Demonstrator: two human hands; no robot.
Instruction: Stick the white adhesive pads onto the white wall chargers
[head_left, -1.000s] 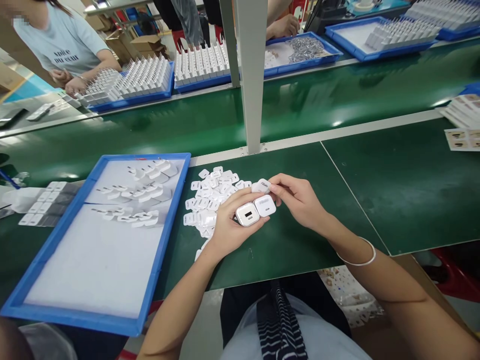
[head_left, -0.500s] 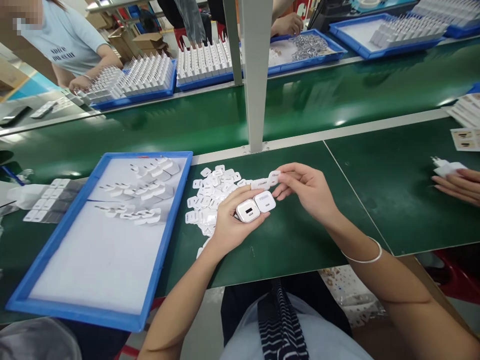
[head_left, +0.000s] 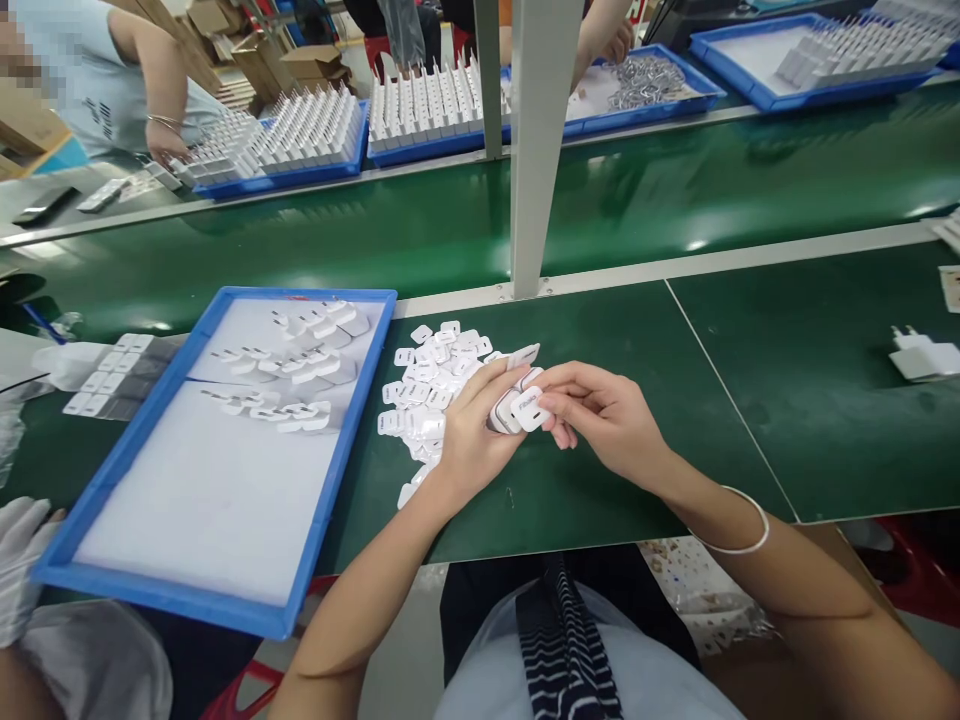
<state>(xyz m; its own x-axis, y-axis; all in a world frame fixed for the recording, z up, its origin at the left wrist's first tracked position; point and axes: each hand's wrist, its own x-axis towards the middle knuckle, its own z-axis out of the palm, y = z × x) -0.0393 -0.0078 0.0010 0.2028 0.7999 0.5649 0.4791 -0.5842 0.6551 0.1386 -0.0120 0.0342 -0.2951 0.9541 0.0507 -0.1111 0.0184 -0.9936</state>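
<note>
My left hand (head_left: 472, 435) is wrapped round two white wall chargers (head_left: 502, 414), their port faces turned towards me. A white printed piece (head_left: 523, 356) sticks up beside its fingertips. My right hand (head_left: 615, 420) pinches a small white square label (head_left: 530, 409) with print and a dark slot. The label lies over a charger's face; whether it touches cannot be made out. Close behind my left hand is a loose pile of similar white labels (head_left: 427, 380) on the green table. A blue-rimmed tray (head_left: 341, 480) on the left holds rows of white chargers (head_left: 307, 365).
A metal post (head_left: 529, 200) rises behind my hands, before a green conveyor belt (head_left: 337, 225). Across it stand blue trays of chargers (head_left: 307, 130) and a co-worker's arm (head_left: 161, 85). A gloved hand (head_left: 19, 560) is at lower left. One charger (head_left: 924, 353) lies at right.
My right hand has brought the label down over the charger faces, which have tilted. At right, another person's hand has left the charger on the table. A gloved hand has appeared at lower left.
</note>
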